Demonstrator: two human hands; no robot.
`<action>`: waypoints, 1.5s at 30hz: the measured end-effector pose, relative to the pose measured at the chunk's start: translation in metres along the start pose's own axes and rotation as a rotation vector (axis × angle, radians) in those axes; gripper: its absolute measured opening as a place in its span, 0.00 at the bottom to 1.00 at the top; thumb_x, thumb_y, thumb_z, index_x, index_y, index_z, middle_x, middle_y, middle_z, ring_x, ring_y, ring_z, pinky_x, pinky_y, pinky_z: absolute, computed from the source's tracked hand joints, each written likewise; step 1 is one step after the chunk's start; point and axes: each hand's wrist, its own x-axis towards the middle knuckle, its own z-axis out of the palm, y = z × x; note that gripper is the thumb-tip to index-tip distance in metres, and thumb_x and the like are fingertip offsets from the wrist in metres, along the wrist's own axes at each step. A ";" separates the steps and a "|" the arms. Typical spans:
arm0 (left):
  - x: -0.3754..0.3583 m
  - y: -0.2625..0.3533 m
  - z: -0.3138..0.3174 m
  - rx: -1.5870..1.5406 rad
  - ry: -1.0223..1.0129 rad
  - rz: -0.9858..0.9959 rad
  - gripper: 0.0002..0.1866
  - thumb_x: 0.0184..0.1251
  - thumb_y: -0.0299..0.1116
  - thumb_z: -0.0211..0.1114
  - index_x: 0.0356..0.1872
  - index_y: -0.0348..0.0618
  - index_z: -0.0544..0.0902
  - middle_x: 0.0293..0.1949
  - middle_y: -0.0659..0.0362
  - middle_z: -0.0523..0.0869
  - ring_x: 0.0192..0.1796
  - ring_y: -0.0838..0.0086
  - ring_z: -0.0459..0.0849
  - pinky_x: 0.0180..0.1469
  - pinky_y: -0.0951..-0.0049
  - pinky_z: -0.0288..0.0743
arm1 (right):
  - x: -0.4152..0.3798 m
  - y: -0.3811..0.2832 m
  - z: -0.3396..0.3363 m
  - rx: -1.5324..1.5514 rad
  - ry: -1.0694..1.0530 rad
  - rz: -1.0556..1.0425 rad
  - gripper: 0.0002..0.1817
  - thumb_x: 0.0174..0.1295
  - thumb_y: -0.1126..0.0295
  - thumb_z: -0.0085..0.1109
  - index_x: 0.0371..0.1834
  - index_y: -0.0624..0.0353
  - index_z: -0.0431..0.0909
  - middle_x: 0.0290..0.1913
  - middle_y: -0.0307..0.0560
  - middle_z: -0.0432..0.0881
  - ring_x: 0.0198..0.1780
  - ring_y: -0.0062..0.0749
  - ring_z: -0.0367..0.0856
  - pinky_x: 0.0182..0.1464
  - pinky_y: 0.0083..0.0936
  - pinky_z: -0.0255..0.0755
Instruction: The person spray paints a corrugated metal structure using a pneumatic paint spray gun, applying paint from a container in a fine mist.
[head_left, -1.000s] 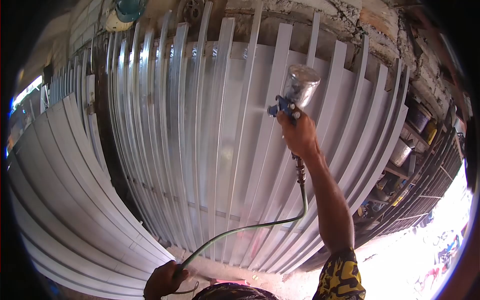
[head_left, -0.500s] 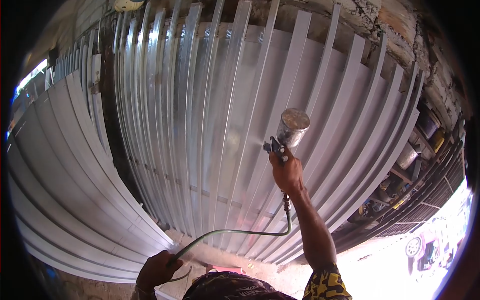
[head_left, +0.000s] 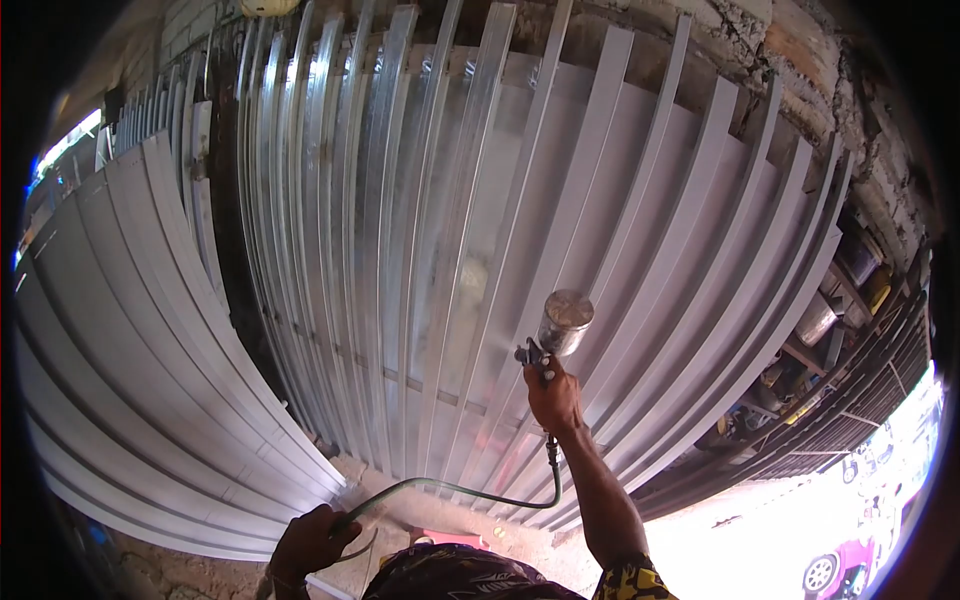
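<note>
My right hand (head_left: 553, 397) is wrapped round the handle of a spray gun (head_left: 537, 356) with a round metal cup (head_left: 567, 318) on top. The gun points left at a row of long metal strips (head_left: 487, 190), shiny on the left and matt grey on the right. A green hose (head_left: 470, 490) runs from the gun's handle down and left to my left hand (head_left: 312, 540), whose fingers are closed round it near the bottom edge.
Grey ribbed panels (head_left: 130, 330) lean at the left. A rough stone wall (head_left: 800, 60) stands behind the strips. Cans and clutter fill a shelf (head_left: 800, 365) at the right. A pink vehicle (head_left: 838, 570) shows in the bright lower right corner.
My right hand has moved down and slightly left with the spray gun, and the hose has dipped with it. My left hand still holds the hose. The view has shifted a little.
</note>
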 end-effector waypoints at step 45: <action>-0.002 0.022 -0.013 -0.234 0.130 0.122 0.13 0.66 0.40 0.70 0.34 0.41 0.81 0.25 0.50 0.83 0.31 0.53 0.83 0.36 0.58 0.76 | 0.126 -0.195 -0.199 0.009 0.407 -0.293 0.22 0.68 0.57 0.57 0.48 0.69 0.83 0.34 0.65 0.87 0.43 0.58 0.89 0.47 0.46 0.79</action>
